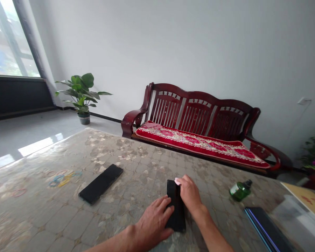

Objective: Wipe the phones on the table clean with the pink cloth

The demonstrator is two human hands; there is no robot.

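A black smartphone (176, 210) lies face up on the patterned table cover, in front of me. My left hand (154, 221) grips its left side, with fingertips over the edge of the screen and the thumb near the bottom end. At the upper right corner of the phone, my right hand (191, 196) is closed in a pinch on a small white wipe (177, 181), which touches the glass. Only a bit of the wipe shows; the fingers cover the rest. Farther left, a second black smartphone (102, 183) lies flat, apart from both hands.
Several coloured rubber bands (63, 177) lie at the left of the table (136, 213). To the right are a green bottle (240, 190), stacked phones (269, 227) and a yellow box (308, 199). Beyond the table stand a wooden bench (191, 105) and a potted plant (82, 94).
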